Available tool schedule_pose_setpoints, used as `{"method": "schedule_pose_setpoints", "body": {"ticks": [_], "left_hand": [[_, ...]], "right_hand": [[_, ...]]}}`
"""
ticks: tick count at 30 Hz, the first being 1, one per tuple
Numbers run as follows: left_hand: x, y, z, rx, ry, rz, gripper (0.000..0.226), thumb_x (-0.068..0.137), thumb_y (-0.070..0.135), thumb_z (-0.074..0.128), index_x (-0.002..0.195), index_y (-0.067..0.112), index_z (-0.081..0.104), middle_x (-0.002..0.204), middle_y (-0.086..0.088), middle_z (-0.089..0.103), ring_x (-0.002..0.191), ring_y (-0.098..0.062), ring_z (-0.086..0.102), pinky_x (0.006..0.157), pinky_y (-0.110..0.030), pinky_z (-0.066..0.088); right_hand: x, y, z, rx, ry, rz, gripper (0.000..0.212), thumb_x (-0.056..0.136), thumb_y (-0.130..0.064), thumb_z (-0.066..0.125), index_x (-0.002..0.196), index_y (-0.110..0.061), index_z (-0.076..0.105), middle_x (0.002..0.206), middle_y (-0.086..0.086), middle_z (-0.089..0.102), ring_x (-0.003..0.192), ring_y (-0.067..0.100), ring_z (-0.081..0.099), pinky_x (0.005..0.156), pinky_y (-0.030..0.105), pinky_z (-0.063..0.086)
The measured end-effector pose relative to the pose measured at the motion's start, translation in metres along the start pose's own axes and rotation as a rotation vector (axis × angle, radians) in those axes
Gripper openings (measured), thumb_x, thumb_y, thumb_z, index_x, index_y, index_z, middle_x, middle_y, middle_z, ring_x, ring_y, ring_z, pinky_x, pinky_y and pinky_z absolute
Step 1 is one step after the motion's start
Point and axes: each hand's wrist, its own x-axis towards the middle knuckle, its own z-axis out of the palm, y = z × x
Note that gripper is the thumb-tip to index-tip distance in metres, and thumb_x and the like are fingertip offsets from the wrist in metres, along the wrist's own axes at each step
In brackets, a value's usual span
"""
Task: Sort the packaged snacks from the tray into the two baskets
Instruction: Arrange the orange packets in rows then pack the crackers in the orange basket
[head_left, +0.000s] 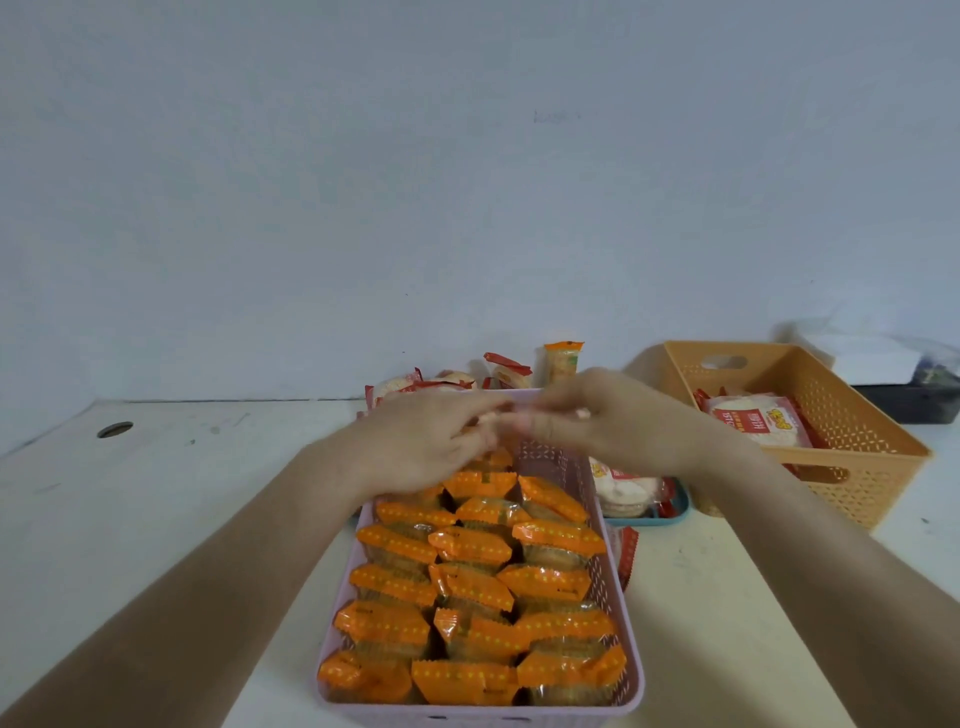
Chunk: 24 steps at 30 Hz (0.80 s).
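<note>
Head view: the left hand (431, 441) and right hand (602, 421) meet over the lilac basket's (635, 686) 12 o'clock end. Blur hides each grip, so I cannot tell its state. Orange-wrapped snacks (470, 587) fill that basket. The blue tray (675, 512) of red-white packs (626, 493) sits at its 2 o'clock, and the orange basket (857, 483) is beyond the tray.

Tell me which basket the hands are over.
The lilac basket, front centre, full of orange-wrapped snacks. The orange basket stands apart at right, holding a red-and-white pack.
</note>
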Motion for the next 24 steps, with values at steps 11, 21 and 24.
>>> {"method": "schedule_pose_setpoints", "body": {"ticks": [11, 21, 24], "left_hand": [[0.048, -0.110, -0.012, -0.131, -0.042, -0.344, 0.031, 0.091, 0.032, 0.063, 0.122, 0.033, 0.059, 0.134, 0.005, 0.054, 0.125, -0.019, 0.049, 0.097, -0.032, 0.043], [0.062, -0.150, 0.041, -0.005, 0.027, -0.236, 0.068, 0.081, 0.045, 0.070, 0.142, 0.037, 0.040, 0.153, 0.002, 0.033, 0.138, -0.021, 0.036, 0.113, -0.040, 0.032], [0.057, -0.145, 0.047, -0.135, 0.217, -0.406, 0.061, 0.080, 0.036, 0.074, 0.136, 0.026, 0.051, 0.143, -0.004, 0.046, 0.126, -0.024, 0.048, 0.108, -0.041, 0.039]], "right_hand": [[0.088, 0.088, 0.001, 0.340, 0.378, 0.728, 0.086, 0.086, -0.024, 0.069, 0.150, -0.010, 0.014, 0.146, 0.019, 0.038, 0.131, 0.035, 0.041, 0.097, 0.040, 0.040], [0.144, 0.130, 0.031, 0.205, 0.379, 0.781, 0.086, 0.066, -0.046, 0.083, 0.131, -0.012, 0.036, 0.125, 0.012, 0.059, 0.115, 0.033, 0.056, 0.099, 0.049, 0.045], [0.152, 0.134, 0.039, 0.177, 0.313, 0.739, 0.065, 0.067, -0.040, 0.083, 0.118, -0.019, 0.048, 0.117, 0.009, 0.064, 0.107, 0.028, 0.060, 0.096, 0.049, 0.048]]}}
